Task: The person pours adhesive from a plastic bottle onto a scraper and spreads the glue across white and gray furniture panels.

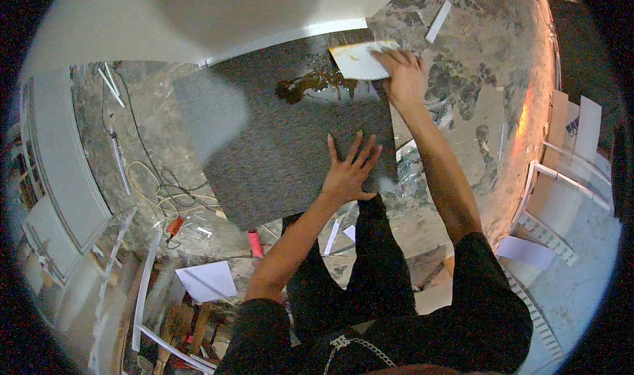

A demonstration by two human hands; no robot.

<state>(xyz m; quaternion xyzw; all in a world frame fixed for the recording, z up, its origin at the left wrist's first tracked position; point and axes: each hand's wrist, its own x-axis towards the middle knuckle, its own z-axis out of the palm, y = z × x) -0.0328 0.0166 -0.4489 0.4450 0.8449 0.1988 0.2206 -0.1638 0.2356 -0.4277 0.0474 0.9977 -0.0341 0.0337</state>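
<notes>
A dark grey, felt-like sheet (264, 157) lies in front of me, its near edge by my knees. My left hand (351, 171) rests flat on its near right part, fingers spread. At the far right of the sheet, my right hand (404, 71) grips a flat white piece of board (363, 61) by its right end. Yellowish-brown smears show along the board's upper edge. Left of the board, a wet, brown, glossy puddle of glue-like liquid (307, 84) lies on the sheet. The board's lower edge is close to the puddle; whether it touches is unclear.
A white strip (290, 40) runs along the sheet's far edge. Tangled cables (162, 187) and an orange plug (175, 226) lie at the left. A red cylinder (255, 243) stands near my left arm. White offcuts (438, 21) are scattered on the stained floor; white frames (571, 180) are at the right.
</notes>
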